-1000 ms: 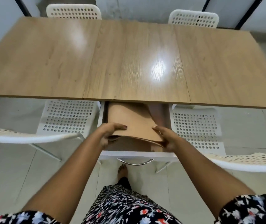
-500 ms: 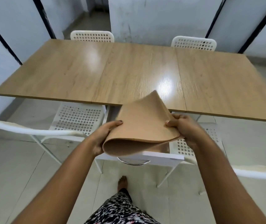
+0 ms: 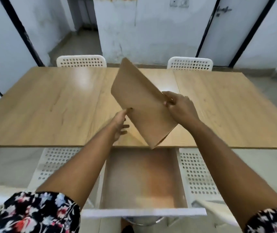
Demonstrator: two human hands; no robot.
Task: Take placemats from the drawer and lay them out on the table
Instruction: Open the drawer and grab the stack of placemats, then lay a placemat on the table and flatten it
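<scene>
Pinching the right edge of a stack of tan placemats, the right hand holds the grip with fingers curled round the edge, tilting the stack above the wooden worktop. Below the worktop's near edge, the white drawer stands pulled out. White perforated chairs sit at the far side. At the stack's left edge, the left hand touches it with a fingertip, its other fingers loosely spread.
</scene>
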